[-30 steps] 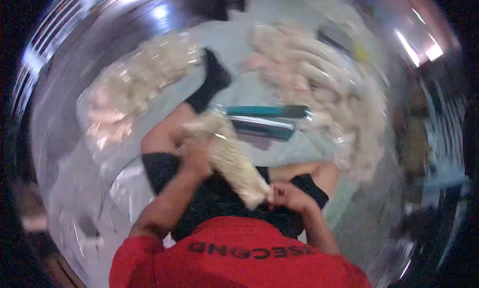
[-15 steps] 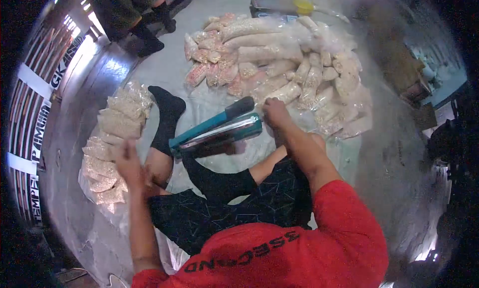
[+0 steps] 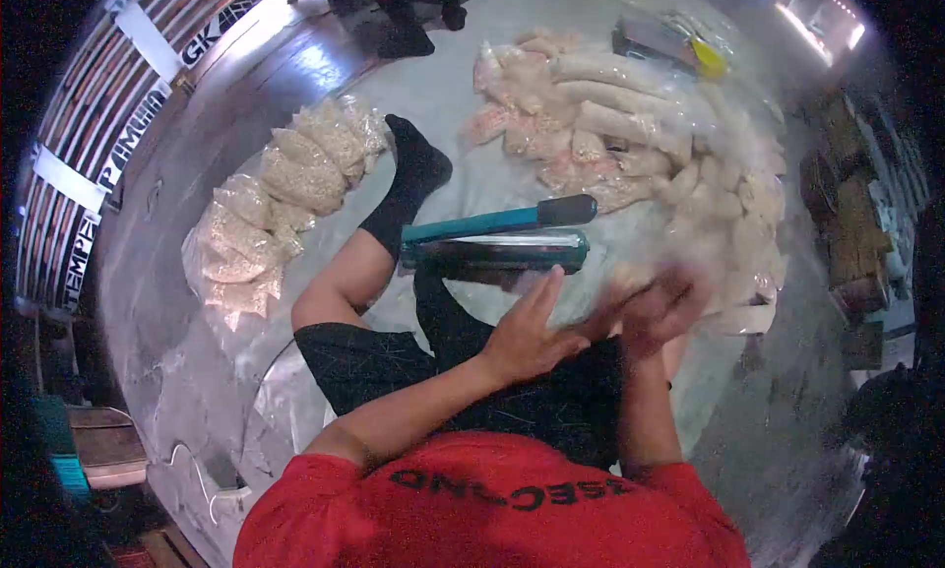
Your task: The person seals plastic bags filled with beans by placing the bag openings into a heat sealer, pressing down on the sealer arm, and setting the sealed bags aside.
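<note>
My left hand (image 3: pixel 532 334) is just in front of the teal impulse sealer (image 3: pixel 492 251), its fingers stretched out and nothing visible in them. Close beside it on the right, my right hand (image 3: pixel 669 307) is smeared by motion, so its fingers and anything in them cannot be made out. The sealer lies across between my legs, its black-ended lever (image 3: pixel 568 210) raised a little above the base. Behind and right of my right hand is a large heap of clear plastic bags (image 3: pixel 630 125) filled with pale grains.
To the left, a row of flatter filled bags (image 3: pixel 285 189) overlaps along the floor sheet. A scale-like box (image 3: pixel 655 41) with a yellow item (image 3: pixel 709 58) stands behind the heap. Another person's feet (image 3: pixel 406 31) show at the back. Stacked wooden items (image 3: pixel 856 233) line the right side.
My left hand has left the row of bags on the left and come to the middle. My right hand has moved back from the heap toward my lap. The view has turned left.
</note>
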Demonstrator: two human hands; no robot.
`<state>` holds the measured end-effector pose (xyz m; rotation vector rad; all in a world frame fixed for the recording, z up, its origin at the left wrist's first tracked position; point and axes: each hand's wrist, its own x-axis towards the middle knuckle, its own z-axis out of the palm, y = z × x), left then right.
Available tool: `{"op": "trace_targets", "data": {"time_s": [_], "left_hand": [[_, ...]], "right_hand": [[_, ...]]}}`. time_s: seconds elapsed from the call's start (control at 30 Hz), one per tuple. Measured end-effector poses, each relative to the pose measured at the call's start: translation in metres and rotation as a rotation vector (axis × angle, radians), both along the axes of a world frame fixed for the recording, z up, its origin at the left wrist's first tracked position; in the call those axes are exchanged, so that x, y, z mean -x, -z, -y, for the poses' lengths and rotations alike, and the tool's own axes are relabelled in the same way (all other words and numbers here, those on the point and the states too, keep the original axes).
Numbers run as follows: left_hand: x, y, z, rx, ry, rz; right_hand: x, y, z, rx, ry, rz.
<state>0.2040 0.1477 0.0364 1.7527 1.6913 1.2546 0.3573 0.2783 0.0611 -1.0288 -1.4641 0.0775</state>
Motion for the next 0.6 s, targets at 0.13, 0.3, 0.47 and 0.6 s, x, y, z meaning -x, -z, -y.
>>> {"op": "trace_targets", "data": {"time_s": [0.13, 0.3, 0.47, 0.6], "left_hand": [[0.031, 0.043, 0.038, 0.161, 0.301, 0.301], [0.047, -0.010, 0.073, 0.067, -0.066, 0.125], [0.053, -0.001, 0.052, 0.032, -0.468, 0.421], [0.053, -0.013, 0.031, 0.149, -0.466, 0.604]], "right_hand": [[0.034, 0.024, 0.079, 0.217, -0.504, -0.363], [0.040, 0.033, 0.117, 0.712, -0.644, -0.137], [0.051, 0.019, 0.098, 0.928, -0.821, -0.227], [0.052, 0.017, 0.073, 0.975, -0.752, -0.301]]}}
